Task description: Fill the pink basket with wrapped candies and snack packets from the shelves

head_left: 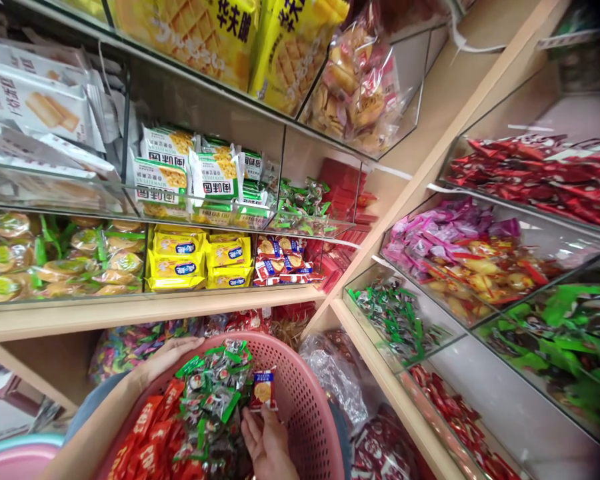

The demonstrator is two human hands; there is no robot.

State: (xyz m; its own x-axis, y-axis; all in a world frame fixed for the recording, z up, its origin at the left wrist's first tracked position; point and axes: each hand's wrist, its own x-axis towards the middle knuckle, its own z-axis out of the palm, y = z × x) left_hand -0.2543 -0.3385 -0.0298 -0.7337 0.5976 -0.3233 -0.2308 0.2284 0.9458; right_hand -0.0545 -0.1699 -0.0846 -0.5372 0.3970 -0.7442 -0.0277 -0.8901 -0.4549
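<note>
A pink plastic basket [300, 393] sits low in front of me, filled with red snack packets [153, 440] and green-wrapped candies [213, 393]. My left hand [167, 357] rests on the basket's far left rim with fingers curled over it. My right hand [267, 443] is inside the basket, palm up, fingertips pinching a small red and blue biscuit packet [263, 390] held upright above the candies.
Glass-fronted shelf bins surround me: matching red and blue biscuit packets [283, 260], yellow packets [200, 260], green candies [395, 317], pink and yellow sweets [455, 253], red packets [540, 170]. A wooden shelf edge [145, 310] runs just above the basket. A clear bag [337, 380] lies to its right.
</note>
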